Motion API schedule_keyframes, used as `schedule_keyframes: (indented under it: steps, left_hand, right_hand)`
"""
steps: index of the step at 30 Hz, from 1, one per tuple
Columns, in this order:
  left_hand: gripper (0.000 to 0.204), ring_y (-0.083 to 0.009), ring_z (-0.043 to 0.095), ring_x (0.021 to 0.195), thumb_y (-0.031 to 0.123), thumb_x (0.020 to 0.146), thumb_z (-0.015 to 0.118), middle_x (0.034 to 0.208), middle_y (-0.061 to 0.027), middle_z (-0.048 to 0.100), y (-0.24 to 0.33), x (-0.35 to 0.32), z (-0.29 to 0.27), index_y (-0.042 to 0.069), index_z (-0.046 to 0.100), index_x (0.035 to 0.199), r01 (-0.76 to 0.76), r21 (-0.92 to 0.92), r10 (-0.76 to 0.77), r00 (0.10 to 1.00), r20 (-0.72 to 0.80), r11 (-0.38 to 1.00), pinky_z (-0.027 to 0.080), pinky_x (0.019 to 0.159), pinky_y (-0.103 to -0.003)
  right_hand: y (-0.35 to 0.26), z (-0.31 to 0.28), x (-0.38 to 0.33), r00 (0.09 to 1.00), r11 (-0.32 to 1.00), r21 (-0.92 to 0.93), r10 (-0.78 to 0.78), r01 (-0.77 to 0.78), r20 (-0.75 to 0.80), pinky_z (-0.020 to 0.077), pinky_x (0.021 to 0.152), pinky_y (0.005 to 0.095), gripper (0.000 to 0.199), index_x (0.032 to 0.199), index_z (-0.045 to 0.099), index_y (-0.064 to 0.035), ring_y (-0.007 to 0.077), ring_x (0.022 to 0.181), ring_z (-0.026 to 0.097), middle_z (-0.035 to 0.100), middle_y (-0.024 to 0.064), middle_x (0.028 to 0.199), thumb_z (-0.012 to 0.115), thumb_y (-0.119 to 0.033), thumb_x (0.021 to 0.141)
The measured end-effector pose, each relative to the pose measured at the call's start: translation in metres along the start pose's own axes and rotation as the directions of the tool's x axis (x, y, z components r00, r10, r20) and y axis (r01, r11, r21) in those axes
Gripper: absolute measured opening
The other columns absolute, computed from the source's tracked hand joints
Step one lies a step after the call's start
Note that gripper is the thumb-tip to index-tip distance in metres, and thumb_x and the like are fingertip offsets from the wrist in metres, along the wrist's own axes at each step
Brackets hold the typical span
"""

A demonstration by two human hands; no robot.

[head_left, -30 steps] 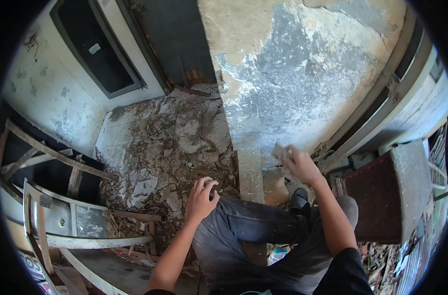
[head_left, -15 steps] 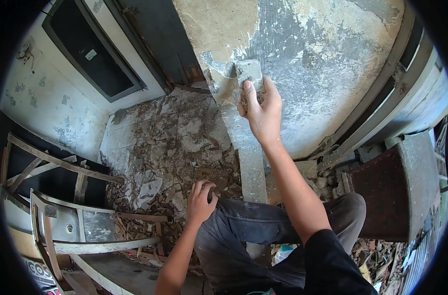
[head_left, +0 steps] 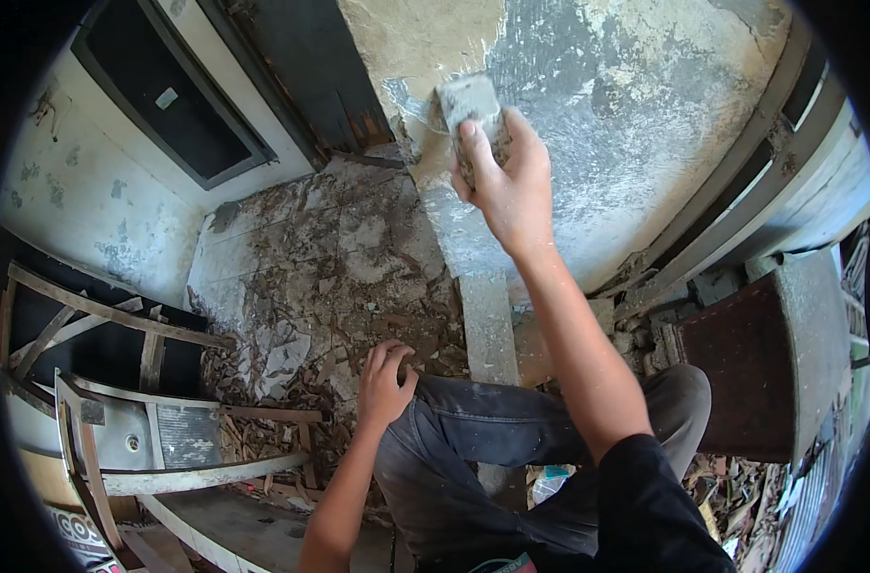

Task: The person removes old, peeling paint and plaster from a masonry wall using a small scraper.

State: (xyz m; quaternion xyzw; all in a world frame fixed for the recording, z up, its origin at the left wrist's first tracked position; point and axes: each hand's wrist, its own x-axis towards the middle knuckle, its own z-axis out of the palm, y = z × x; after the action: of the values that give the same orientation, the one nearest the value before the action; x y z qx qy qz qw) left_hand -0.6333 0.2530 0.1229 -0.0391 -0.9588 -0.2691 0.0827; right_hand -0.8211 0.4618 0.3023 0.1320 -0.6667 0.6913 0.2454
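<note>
Right hand (head_left: pixel 511 181) is raised at arm's length toward the far wall (head_left: pixel 645 124), fingers curled tight around a small grey block (head_left: pixel 468 100). The block's upper end sticks out above the fingertips; its lower part is hidden inside the grip. I read the block as pressed flat on the plaster, at the spot where bare grey patches meet the yellowish coat, but I cannot tell whether the contact is full. The thumb sits on the block's left side, the other fingers wrap its right.

Left hand (head_left: pixel 382 382) is low and near, resting on the left knee of the dark jeans (head_left: pixel 492 439). Fingers are loosely bent and spread over the cloth; it holds nothing.

The block is far and slightly right of the left hand, well apart from it, with the whole littered floor (head_left: pixel 330 267) between.

Surroundings: flaked plaster and wood chips cover the pale tiles on the left side of the floor. A dark door panel (head_left: pixel 301 67) stands far, left of the worked wall. A broken wooden frame (head_left: pixel 101 325) lies at the near left. A rusty brown metal box (head_left: pixel 741 372) stands on the right, just beside the right knee.
</note>
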Motion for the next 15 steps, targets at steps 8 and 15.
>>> schedule_keyframes:
  steps: [8, 15]
  left_hand:
    - [0.026, -0.0317, 0.055, 0.113, 0.012, 0.085, 0.063, 0.118, -0.0093, 0.056, 0.000, -0.003, -0.003, 0.008, 0.064, 0.111, -0.019, -0.001, 0.019, 1.000, 0.001, 1.000, 0.049, 0.095, -0.045]
    - [0.025, -0.0335, 0.054, 0.115, 0.009, 0.084, 0.065, 0.120, -0.0105, 0.055, 0.009, 0.004, 0.000, 0.008, 0.063, 0.109, -0.050, -0.033, 0.051, 0.998, 0.020, 0.998, 0.046, 0.096, -0.045]
  right_hand:
    - [0.007, -0.110, -0.057, 0.867, 0.911, -0.322, 0.366, -0.259, 0.338, 0.0479, 0.046, 0.0249, 0.018, 0.106, 0.061, 0.0034, 0.0111, 0.051, 0.060, 0.067, 0.0090, 0.078, 0.063, -0.011, 0.096]
    - [0.010, -0.124, -0.072, 0.882, 0.854, -0.440, 0.408, -0.277, 0.237, 0.0461, 0.048, 0.0277, 0.018, 0.101, 0.070, 0.0036, 0.0081, 0.050, 0.055, 0.068, 0.0072, 0.076, 0.071, -0.012, 0.091]
